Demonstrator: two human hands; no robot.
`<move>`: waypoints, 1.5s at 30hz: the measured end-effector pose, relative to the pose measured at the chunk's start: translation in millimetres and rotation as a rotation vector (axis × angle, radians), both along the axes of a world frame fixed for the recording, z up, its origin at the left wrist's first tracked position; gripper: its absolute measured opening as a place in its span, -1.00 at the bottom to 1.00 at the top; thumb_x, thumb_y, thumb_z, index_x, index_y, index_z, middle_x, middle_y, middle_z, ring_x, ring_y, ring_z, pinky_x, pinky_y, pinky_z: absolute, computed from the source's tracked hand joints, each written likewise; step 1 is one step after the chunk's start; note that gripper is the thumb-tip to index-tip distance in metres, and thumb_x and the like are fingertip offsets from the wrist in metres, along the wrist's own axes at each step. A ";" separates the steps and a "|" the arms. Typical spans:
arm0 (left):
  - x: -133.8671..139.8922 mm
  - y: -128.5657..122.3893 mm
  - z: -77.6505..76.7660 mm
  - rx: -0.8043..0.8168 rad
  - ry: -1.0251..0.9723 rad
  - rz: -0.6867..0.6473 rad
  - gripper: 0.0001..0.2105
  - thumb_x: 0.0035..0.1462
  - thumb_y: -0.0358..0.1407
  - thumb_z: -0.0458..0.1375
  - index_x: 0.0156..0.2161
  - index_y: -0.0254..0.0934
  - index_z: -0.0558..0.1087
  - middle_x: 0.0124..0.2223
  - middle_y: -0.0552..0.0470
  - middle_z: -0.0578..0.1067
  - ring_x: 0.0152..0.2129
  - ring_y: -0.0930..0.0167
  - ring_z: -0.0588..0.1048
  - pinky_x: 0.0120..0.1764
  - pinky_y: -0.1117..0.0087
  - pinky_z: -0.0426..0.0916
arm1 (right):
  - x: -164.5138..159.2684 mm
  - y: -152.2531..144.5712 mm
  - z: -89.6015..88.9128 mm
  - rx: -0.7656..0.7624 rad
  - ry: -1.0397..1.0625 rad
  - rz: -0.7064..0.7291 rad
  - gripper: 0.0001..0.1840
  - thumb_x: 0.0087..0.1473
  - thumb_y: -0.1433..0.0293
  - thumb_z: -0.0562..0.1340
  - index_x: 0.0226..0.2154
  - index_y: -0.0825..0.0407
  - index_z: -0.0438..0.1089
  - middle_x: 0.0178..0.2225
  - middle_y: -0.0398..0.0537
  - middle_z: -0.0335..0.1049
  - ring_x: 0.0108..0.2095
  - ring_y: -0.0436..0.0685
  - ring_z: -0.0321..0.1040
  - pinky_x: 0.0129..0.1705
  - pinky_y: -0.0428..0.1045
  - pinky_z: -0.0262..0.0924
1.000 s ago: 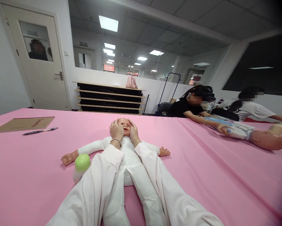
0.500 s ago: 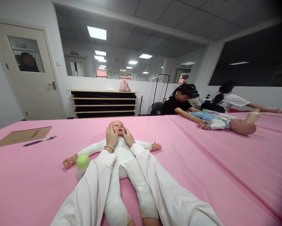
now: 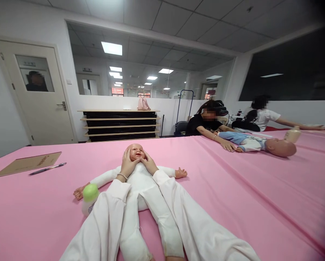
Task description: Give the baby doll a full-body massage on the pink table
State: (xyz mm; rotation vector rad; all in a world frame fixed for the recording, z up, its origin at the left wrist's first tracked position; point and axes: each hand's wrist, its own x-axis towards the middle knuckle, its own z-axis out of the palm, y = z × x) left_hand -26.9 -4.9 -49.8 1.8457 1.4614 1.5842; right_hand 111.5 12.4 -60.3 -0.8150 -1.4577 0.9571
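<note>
A baby doll [image 3: 143, 183] with a white cloth body lies on its back in front of me, arms spread out and head at the far end. My left hand [image 3: 128, 165] rests along the left side of the doll's face, its fingers stretched out and its thumb by the chin. On the other cheek lies my right hand [image 3: 149, 164], also open, with the thumb close to the left one just below the mouth. Beside my left sleeve stands a bottle with a green cap [image 3: 90, 193], partly hidden by the sleeve.
A brown notebook [image 3: 28, 165] and a pen [image 3: 47, 169] lie on the pink tablecloth [image 3: 246, 203] at the left. Across the table at the right, another person [image 3: 205, 121] reaches toward a doll in blue and white [image 3: 245, 140]. A pump bottle [image 3: 292, 134] stands near its head.
Both thumbs have moved down from the doll's mouth to its chin, so the mouth now shows. The other person's hand has spread flat beside the second doll. My view has tilted slightly upward.
</note>
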 end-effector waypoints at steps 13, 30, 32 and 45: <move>0.5 -2.0 5.2 -0.039 -0.026 -0.002 -0.38 -0.02 -0.24 0.14 0.15 -0.38 0.10 0.23 -0.20 0.05 0.19 0.26 -0.02 0.19 0.24 -0.10 | 0.7 -4.4 3.4 0.024 0.032 -0.036 -0.42 -0.16 0.23 0.28 -0.03 0.01 0.28 0.03 -0.04 0.26 0.04 0.12 0.20 0.11 0.07 0.05; 5.0 -4.8 3.5 -0.037 0.078 0.020 -0.30 -0.04 -0.19 0.16 0.18 -0.32 0.00 0.25 -0.16 -0.03 0.20 0.23 -0.09 0.20 0.20 -0.14 | 2.1 -3.4 -2.2 0.004 0.101 -0.086 -0.52 -0.21 0.24 0.30 -0.16 0.03 0.35 -0.06 -0.01 0.35 -0.05 0.14 0.29 0.05 0.08 0.14; 5.6 -6.4 3.2 -0.022 0.089 0.031 -0.26 -0.08 -0.18 0.19 0.18 -0.33 0.01 0.25 -0.18 -0.01 0.20 0.22 -0.08 0.20 0.21 -0.14 | 2.7 -4.1 -1.6 0.000 0.090 -0.074 -0.52 -0.19 0.24 0.29 -0.16 0.04 0.34 -0.06 0.00 0.35 -0.05 0.14 0.29 0.05 0.08 0.14; 2.1 -5.8 -0.7 0.008 0.035 0.024 -0.44 0.05 -0.28 0.07 0.16 -0.37 0.09 0.23 -0.17 0.04 0.18 0.27 -0.02 0.19 0.23 -0.11 | 7.8 -0.5 -4.3 0.057 -0.027 -0.091 -0.55 -0.10 0.19 0.21 -0.12 0.02 0.33 -0.04 -0.04 0.33 -0.01 0.11 0.25 0.08 0.06 0.10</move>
